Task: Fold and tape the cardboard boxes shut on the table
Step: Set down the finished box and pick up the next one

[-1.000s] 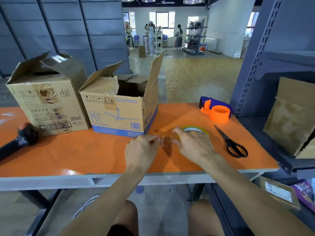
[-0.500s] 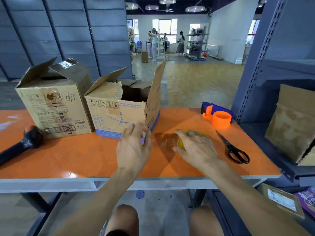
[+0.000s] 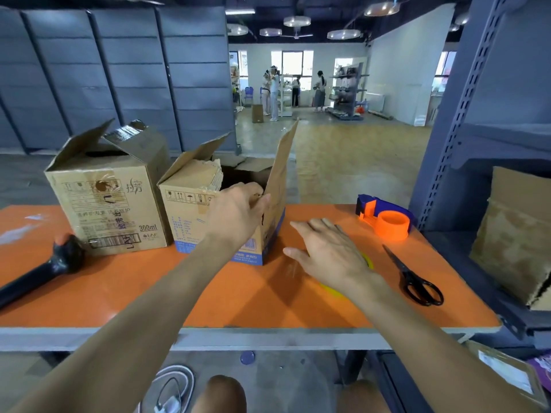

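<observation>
Two cardboard boxes stand on the orange table with their top flaps open: a taller one at the left and one with blue print beside it. My left hand grips the blue-print box at its front top edge, fingers curled over the rim next to the upright right flap. My right hand is spread flat with straight fingers over a yellow tape roll, which it mostly hides.
An orange and blue tape dispenser sits at the table's back right, with black scissors in front of it. A black handle-like object lies at the left. A grey shelf with cardboard borders the table's right side.
My left hand left the spot beside the tape roll, rose forward and took hold of the blue-print box's rim. My right hand opened and spread over the roll.
</observation>
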`<state>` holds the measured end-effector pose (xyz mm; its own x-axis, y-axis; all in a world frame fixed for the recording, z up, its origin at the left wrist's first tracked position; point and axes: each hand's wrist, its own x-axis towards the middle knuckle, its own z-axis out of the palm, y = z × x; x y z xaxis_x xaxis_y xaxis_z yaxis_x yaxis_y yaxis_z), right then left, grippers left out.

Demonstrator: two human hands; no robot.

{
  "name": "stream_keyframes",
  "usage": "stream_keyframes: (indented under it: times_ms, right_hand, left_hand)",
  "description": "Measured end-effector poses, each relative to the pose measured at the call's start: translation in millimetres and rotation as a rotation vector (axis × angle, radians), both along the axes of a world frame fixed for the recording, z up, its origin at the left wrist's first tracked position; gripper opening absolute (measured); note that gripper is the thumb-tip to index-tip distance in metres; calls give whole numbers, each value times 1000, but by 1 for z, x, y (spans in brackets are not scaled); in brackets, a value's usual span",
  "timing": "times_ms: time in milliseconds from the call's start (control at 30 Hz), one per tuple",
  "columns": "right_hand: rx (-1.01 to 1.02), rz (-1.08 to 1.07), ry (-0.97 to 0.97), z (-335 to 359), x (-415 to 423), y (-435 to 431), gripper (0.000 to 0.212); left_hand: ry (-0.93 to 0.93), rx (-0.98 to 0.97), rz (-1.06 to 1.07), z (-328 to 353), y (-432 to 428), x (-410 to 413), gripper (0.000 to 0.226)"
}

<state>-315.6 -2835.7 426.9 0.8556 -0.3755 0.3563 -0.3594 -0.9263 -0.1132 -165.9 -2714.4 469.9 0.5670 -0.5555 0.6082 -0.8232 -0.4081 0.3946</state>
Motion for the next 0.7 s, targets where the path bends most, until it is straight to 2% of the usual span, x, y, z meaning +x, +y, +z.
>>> stream_keyframes:
  times_ms: [200, 433, 567, 700]
  right_hand:
    - [125, 119, -139, 19, 14, 8, 77]
    - [95, 172, -340, 40, 17, 14, 81]
    - [58, 202, -425, 57, 17, 16, 71]
    - [-64, 191, -378, 68, 13, 20, 62]
  left_hand:
    - [215, -191, -125, 26, 10, -4, 26]
    - [593, -475, -243, 61, 31, -9, 23]
    - [857, -621, -369, 64, 42, -14, 13]
    - [1050, -699, -389, 52, 53, -18, 11]
